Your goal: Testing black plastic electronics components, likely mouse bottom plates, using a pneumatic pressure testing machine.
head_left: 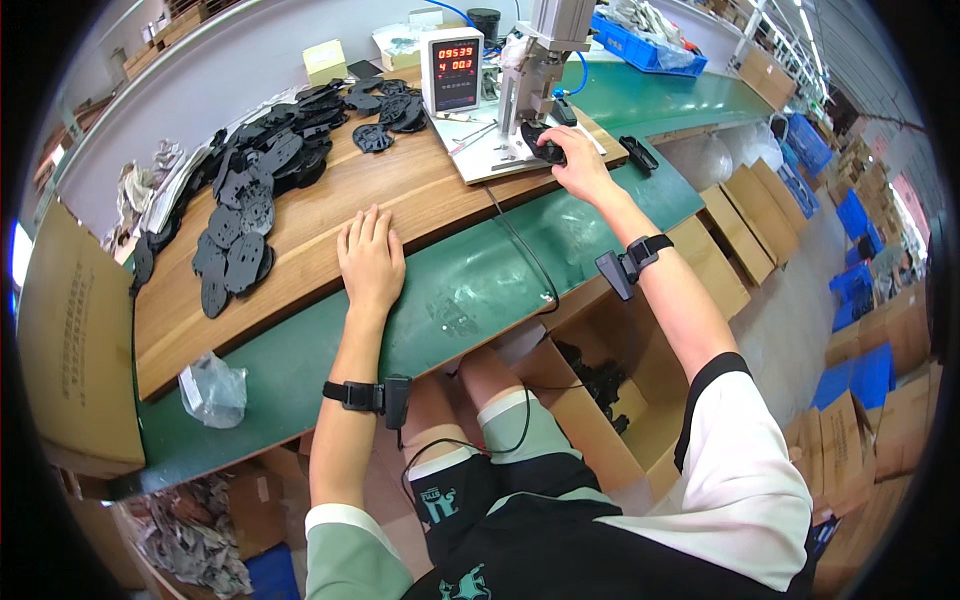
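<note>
My left hand [371,258] lies flat on the wooden board [330,235], its fingers stretched out and nothing in them. At the bench press [545,75], my right hand [580,165] has its fingers closed on a black plastic part [543,145] under the press head. The part rests over the white base plate [480,150]; its far side is hidden by the press. A white counter box [453,70] with red digits stands left of the press. Beyond my left hand spreads a heap of flat, rounded black plastic parts [245,205].
Beside the press lies another black part [638,155] on the green table [480,270]. A clear plastic bag [213,390] sits at the near left, by a tall cardboard box [80,340]. Below the table edge, an open carton [640,400] holds black parts. A cable crosses the table front.
</note>
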Tool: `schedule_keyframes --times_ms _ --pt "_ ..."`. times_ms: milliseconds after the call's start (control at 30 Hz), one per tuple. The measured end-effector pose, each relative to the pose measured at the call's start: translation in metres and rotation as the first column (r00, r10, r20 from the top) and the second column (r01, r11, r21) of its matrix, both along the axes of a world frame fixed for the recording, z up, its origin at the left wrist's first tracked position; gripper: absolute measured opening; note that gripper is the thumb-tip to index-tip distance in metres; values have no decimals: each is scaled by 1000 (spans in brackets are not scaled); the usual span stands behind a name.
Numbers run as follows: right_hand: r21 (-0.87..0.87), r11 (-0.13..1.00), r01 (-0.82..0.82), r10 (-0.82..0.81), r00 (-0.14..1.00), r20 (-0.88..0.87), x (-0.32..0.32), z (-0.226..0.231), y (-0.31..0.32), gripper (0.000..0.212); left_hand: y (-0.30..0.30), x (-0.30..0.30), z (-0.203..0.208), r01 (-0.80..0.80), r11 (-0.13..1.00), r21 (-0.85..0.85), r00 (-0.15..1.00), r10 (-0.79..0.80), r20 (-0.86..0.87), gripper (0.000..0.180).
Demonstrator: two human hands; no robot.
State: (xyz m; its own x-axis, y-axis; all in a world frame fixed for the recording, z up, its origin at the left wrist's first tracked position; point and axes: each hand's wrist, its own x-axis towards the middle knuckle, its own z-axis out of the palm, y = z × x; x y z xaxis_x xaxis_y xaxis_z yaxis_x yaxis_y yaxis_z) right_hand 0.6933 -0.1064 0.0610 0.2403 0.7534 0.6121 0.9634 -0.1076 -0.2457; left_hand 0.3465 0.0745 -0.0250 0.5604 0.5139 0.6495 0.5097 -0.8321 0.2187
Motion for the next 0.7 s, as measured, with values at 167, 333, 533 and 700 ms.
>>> schedule_keyframes --times_ms 167,333,533,700 --pt "25 1000 -4 4 1000 -19 -2 2 6 40 -3 -2 3 -26 1000 -13 999 26 -20 36" --pt "97 989 113 -113 994 -1 -4 -9 16 32 -6 0 8 -11 999 -53 1000 11 -4 35" --pt "174 979 105 -107 994 0 -4 -10 18 31 -7 2 10 -13 998 -68 1000 12 -6 37" --pt "171 982 82 -80 997 -20 -6 -2 20 32 -8 -1 5 -45 999 6 996 45 -78 40"
